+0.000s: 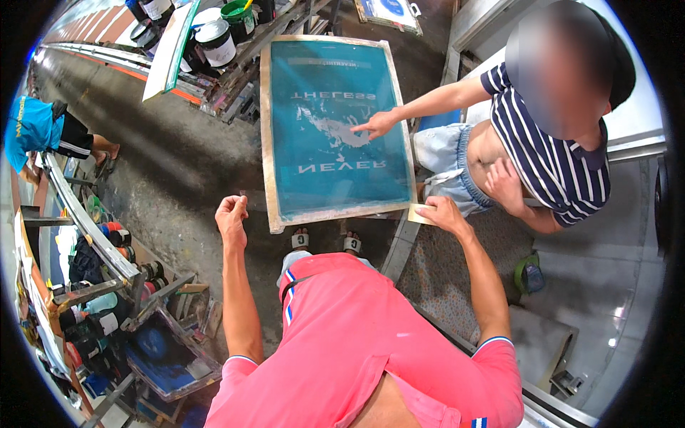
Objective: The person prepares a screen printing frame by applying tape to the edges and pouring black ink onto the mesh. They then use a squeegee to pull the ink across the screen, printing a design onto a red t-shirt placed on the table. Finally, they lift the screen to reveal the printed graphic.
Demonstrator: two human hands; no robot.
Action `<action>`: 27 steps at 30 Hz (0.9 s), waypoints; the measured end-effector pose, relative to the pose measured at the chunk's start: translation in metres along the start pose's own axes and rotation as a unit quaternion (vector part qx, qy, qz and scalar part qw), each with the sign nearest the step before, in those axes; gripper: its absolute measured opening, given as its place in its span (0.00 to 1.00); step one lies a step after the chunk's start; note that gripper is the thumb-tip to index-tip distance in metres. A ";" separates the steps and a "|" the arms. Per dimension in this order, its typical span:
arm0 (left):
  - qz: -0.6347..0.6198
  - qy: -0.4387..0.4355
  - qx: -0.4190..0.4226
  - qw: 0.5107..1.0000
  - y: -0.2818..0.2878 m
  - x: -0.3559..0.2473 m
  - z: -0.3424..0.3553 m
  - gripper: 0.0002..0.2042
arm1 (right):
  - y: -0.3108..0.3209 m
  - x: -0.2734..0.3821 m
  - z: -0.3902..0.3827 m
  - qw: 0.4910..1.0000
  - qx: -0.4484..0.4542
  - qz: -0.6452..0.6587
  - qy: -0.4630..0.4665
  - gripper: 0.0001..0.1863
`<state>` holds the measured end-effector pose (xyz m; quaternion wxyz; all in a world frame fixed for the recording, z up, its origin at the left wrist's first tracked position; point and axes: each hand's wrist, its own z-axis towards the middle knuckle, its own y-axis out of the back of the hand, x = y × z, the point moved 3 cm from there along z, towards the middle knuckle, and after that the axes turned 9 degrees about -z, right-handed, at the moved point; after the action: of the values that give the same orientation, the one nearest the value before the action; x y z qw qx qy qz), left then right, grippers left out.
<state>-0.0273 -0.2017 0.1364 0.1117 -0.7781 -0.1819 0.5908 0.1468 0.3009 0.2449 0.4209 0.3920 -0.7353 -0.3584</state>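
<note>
Now right hand [444, 213] pinches screen frame [335, 128] corner, long axis running away; left hand [232, 216] fisted, empty.

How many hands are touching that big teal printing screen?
2: the right hand grips the screen at its lower right corner, and the co-worker's hand points onto the mesh. The left hand is off it.

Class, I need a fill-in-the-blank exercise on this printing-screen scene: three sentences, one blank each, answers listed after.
1. The screen has a wooden frame and a mesh coloured ____.
2. The right hand touches the frame's near right ____.
3. The left hand is closed in a ____, off the screen.

Missing words: teal; corner; fist
</note>
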 end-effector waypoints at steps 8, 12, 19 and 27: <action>-0.020 0.029 -0.016 0.999 -0.006 0.004 0.006 0.07 | -0.021 -0.011 -0.004 0.999 0.034 0.008 -0.021 0.25; -0.027 0.036 -0.031 0.999 -0.004 0.013 0.011 0.08 | -0.017 -0.013 -0.004 0.998 0.051 0.022 -0.011 0.23; -0.007 0.021 -0.063 0.998 -0.018 0.022 -0.006 0.08 | -0.019 -0.049 0.019 0.993 0.055 0.069 0.084 0.19; 0.023 -0.049 -0.123 0.991 -0.031 0.005 -0.045 0.08 | -0.041 -0.080 0.048 0.978 0.144 0.100 0.115 0.18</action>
<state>0.0120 -0.1690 0.1563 -0.0074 -0.7601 -0.2407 0.6036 0.1415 0.3624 0.1640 0.4760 0.4113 -0.7613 -0.1571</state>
